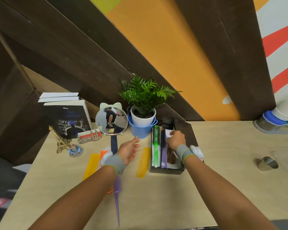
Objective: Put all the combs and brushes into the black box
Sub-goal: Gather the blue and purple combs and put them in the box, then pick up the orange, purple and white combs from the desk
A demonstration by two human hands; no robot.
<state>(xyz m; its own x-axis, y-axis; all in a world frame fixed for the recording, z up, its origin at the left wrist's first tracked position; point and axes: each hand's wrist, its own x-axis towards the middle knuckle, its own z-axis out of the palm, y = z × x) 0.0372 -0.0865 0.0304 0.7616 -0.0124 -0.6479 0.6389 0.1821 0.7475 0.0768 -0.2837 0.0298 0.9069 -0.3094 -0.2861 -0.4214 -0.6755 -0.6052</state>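
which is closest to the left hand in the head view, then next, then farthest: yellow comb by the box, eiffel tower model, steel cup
From the left hand:
1. Yellow comb, just to its right, lying beside the black box.
2. Eiffel tower model, off to its left near the book.
3. Steel cup, far right on the table, beyond the box.

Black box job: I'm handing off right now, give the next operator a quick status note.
Left hand: open, palm up, empty, above the table.
Right hand: inside the black box; whether it grips anything cannot be told.
Done: green round brush, purple-handled brush and a brown item lie in the box.
Left on the table: yellow comb beside the box, second yellow comb, orange comb, purple tail comb, dark blue comb near the mirror.
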